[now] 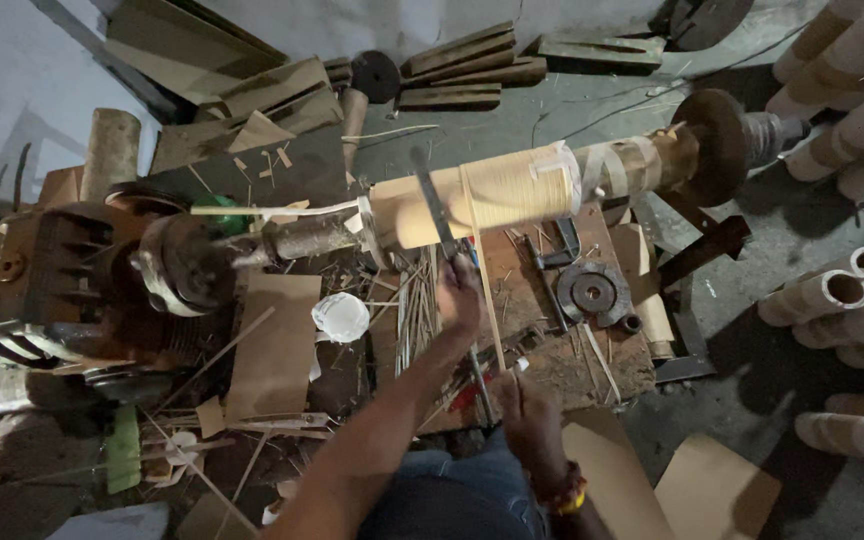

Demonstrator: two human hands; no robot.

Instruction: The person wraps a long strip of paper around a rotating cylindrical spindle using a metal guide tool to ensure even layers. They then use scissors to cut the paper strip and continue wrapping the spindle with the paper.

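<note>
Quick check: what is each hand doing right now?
Left hand: closed on a dark metal tool laid against the cardboard tube.
Right hand: pinching a thin cane strip.

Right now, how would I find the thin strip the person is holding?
Find the long cardboard tube on the horizontal spindle. A pale strip runs from it down to the right hand. Unlike the scattered loose sticks, it is held straight.
</note>
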